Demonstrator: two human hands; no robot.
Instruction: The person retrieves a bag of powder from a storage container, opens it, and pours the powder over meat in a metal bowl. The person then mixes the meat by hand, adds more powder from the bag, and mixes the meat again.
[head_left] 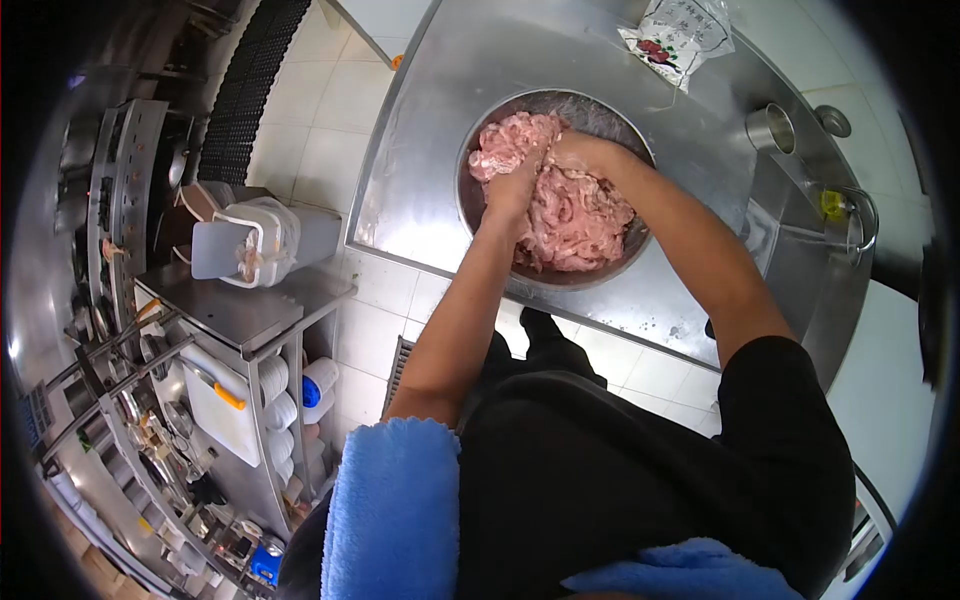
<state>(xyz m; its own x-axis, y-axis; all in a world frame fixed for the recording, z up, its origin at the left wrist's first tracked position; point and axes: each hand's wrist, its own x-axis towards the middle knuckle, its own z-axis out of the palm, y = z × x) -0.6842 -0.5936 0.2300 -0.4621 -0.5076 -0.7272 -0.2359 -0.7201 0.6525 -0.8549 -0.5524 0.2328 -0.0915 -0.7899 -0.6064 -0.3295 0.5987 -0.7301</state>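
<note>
A large round metal bowl holds a heap of pale pink raw meat strips. My left hand is down in the meat on the bowl's left side, closed around part of it. Close beside it, my right hand reaches in from the right and grips meat near the far middle of the bowl. The fingertips of both hands are sunk in the meat and hidden. Some liquid shows on the bare inner wall at the far side.
The bowl stands on a steel table. Toward the back lie a printed plastic bag and a metal cup. To the left are a lined bin and a steel rack with a cutting board and stacked bowls.
</note>
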